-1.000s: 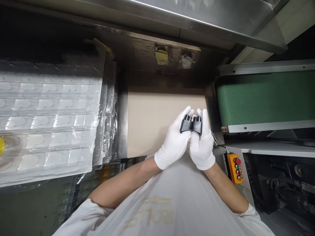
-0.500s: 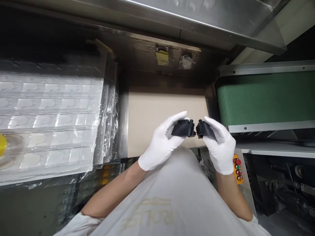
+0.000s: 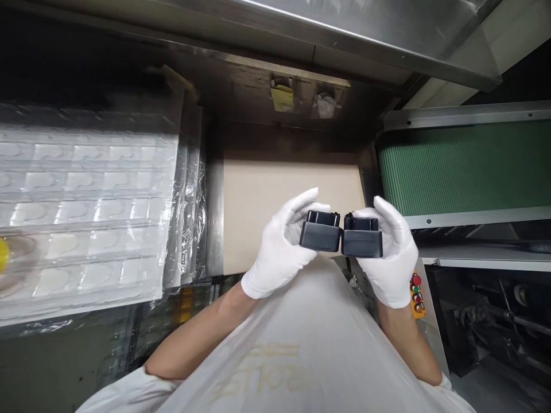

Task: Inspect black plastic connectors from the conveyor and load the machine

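In white gloves, my two hands hold a pair of black plastic parts side by side above the near edge of a beige sheet [image 3: 253, 212]. My left hand [image 3: 278, 246] is closed around the left black plastic part [image 3: 319, 235], with the thumb below and the fingers behind. Closed on the right black plastic part [image 3: 362, 242] is my right hand [image 3: 391, 264], its index finger raised. The parts' inner edges sit very close together; whether they touch I cannot tell. Each has a smooth, wide front face and a ribbed, narrower top.
Stacked clear plastic trays [image 3: 90, 212] with moulded pockets fill the left side. A green conveyor belt [image 3: 469, 166] runs off to the right, above an orange button panel [image 3: 416, 295]. Overhead hangs a metal ledge [image 3: 344, 34]. A yellow object [image 3: 3, 254] shows at the left edge.
Both black parts have been turned, so their wide smooth faces now point towards me. My right index finger has lifted away from its part. The hands stay in nearly the same place.
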`<state>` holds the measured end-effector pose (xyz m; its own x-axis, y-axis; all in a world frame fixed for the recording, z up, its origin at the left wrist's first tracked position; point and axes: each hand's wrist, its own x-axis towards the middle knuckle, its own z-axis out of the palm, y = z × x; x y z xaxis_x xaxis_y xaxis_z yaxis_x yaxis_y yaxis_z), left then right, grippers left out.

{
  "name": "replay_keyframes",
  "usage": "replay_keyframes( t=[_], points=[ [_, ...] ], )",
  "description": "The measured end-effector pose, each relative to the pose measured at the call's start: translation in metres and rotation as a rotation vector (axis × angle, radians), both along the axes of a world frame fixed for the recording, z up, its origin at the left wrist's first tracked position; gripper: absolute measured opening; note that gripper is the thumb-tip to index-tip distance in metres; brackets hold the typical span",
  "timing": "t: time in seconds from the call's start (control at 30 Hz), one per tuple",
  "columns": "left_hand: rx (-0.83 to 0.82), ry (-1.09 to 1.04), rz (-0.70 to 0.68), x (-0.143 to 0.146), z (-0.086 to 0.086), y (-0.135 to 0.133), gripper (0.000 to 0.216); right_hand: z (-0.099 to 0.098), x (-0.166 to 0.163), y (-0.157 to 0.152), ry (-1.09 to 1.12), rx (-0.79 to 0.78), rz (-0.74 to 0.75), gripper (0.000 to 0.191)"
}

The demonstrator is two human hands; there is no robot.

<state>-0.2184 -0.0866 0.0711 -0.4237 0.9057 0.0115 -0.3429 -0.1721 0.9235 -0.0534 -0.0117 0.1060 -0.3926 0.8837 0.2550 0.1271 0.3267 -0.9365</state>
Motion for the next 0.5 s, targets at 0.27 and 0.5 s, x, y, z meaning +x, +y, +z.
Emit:
replay_keyframes(
  t=[0.27, 0.5],
  points=[
    [-0.001, 0.000, -0.007, -0.0022, 0.0062, -0.0015, 0.076, 0.0049, -0.0027, -0.0032, 0.017, 0.020, -0.007, 0.065],
    [0.043, 0.020, 0.014, -0.0034, 0.0024, -0.0033, 0.074, 0.0039, -0.0013, -0.0031, 0.018, 0.059, 0.017, 0.069]
  ],
)
